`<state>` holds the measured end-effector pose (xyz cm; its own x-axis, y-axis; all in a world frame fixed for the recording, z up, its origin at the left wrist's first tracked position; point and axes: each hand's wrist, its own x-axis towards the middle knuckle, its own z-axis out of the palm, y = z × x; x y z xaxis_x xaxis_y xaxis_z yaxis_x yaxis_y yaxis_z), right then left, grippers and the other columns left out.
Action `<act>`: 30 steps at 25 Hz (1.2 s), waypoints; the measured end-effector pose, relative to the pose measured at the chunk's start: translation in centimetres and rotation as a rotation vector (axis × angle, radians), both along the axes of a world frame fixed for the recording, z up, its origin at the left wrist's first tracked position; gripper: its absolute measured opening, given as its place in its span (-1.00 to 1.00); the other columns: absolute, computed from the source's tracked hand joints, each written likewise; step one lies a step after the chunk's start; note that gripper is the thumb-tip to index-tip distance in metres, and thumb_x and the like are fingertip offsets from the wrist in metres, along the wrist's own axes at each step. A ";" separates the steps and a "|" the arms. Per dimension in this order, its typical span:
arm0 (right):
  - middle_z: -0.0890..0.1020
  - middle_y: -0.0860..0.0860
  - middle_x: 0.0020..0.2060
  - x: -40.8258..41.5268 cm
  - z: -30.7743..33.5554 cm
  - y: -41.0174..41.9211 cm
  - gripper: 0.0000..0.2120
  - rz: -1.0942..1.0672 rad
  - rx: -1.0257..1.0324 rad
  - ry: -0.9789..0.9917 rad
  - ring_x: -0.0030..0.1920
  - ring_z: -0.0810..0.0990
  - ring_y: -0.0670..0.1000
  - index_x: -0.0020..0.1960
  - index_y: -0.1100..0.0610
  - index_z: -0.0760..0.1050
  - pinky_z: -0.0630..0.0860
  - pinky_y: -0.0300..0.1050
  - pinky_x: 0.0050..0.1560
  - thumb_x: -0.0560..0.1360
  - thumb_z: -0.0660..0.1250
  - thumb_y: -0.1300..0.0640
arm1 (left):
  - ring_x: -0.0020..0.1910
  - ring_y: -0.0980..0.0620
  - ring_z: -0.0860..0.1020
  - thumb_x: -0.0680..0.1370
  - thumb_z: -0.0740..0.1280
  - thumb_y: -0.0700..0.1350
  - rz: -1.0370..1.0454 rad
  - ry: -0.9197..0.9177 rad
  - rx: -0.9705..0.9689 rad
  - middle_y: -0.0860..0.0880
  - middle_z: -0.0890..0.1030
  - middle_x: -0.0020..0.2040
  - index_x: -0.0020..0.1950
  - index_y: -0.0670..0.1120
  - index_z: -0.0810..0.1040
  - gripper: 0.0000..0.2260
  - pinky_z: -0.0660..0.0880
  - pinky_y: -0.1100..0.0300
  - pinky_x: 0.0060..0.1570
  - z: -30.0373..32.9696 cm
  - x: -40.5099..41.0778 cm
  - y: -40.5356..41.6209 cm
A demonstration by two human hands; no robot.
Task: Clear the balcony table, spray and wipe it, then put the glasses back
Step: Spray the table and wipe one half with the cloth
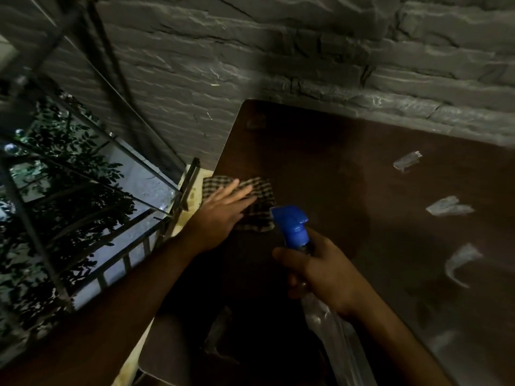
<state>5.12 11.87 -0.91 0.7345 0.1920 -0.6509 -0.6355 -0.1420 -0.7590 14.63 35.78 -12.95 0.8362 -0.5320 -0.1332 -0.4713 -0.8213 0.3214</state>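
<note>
Dim light blurs the worktop [348,162]; left hand [220,215] presses flat on the checked cloth [260,190] at its left edge, right hand [320,271] grips the half-hidden spray bottle [292,227].

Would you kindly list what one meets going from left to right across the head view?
Metal balcony railing → left hand flat on the checked cloth → blue-headed clear spray bottle gripped by the right hand → pale patches on the brown table.

The cloth [256,203] is checked, dark on pale; the spray bottle [295,232] has a blue head and clear body; the table [334,162] looks dark brown; the wall [250,51] is grey.
</note>
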 end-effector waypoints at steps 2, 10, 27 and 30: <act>0.55 0.08 -0.42 0.0 0.2 -0.9 -0.75 0.011 0.018 -0.006 -0.40 0.53 0.09 0.10 0.03 0.48 0.57 0.05 -0.27 0.46 0.44 0.10 | 0.53 0.10 -0.14 0.64 0.07 -0.07 0.114 0.030 0.037 0.14 0.03 0.54 0.53 0.05 0.15 -0.57 -0.04 -0.06 0.50 0.3 0.9 0.8; 0.57 -0.01 -0.45 -1.7 0.0 -1.3 -0.73 -0.008 0.087 -0.028 -0.39 0.54 0.08 0.13 0.04 0.50 0.58 0.05 -0.28 0.47 0.44 0.13 | 0.54 0.04 -0.10 0.61 0.12 -0.10 -0.015 0.029 0.118 0.17 0.00 0.53 0.52 0.12 0.12 -0.52 0.07 -0.19 0.46 -0.2 -2.9 1.0; 0.55 0.12 -0.42 -3.5 -0.1 3.6 -0.77 -0.102 0.092 -0.026 -0.42 0.52 0.15 0.11 0.08 0.50 0.52 0.02 -0.33 0.47 0.43 0.17 | 0.55 -0.03 0.00 0.60 0.12 -0.05 -0.297 -0.111 0.041 0.09 0.13 0.54 0.49 0.06 0.22 -0.56 0.07 -0.09 0.47 -2.5 -3.1 0.8; 0.55 0.09 -0.41 -4.3 0.2 4.4 -0.77 -0.128 0.036 -0.005 -0.42 0.53 0.10 0.09 0.09 0.51 0.54 0.02 -0.32 0.46 0.44 0.17 | 0.54 -0.05 0.06 0.60 0.06 -0.02 -0.150 -0.072 -0.051 0.05 0.21 0.52 0.48 0.01 0.29 -0.57 0.08 -0.11 0.47 -0.9 0.3 3.8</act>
<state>0.84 16.28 -0.69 0.7579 0.1196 -0.6413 -0.6427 -0.0320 -0.7655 14.97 39.55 -13.85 0.7535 -0.6559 -0.0452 -0.6106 -0.7236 0.3217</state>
